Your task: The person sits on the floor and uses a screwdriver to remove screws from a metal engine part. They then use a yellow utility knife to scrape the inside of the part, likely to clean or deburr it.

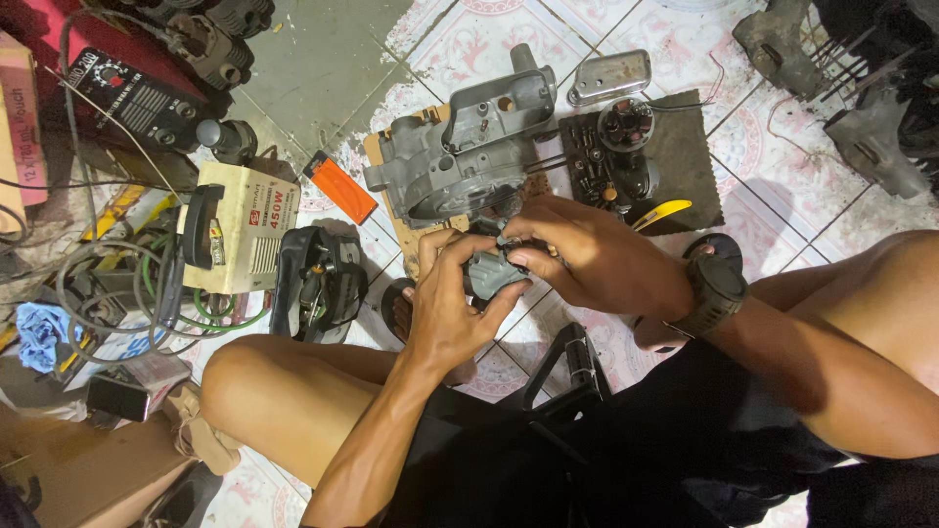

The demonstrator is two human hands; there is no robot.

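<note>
A small grey metal engine part (492,272) sits between both my hands, just above my lap. My left hand (452,305) cups it from below and the left side. Over its top and right side, my right hand (584,252) pinches it with the fingertips; a black watch (715,292) is on that wrist. Directly beyond the hands, a large grey engine casing (468,149) rests on a piece of cardboard on the tiled floor. How the small part is shaped underneath is hidden by my fingers.
A dark mat (675,161) with small parts, a yellow-handled tool (661,212) and a metal cover (610,76) lies at the right. An orange box (339,187), a cream welding machine (243,227), coiled cables (112,284) and a black tool (318,282) crowd the left. My knees flank the hands.
</note>
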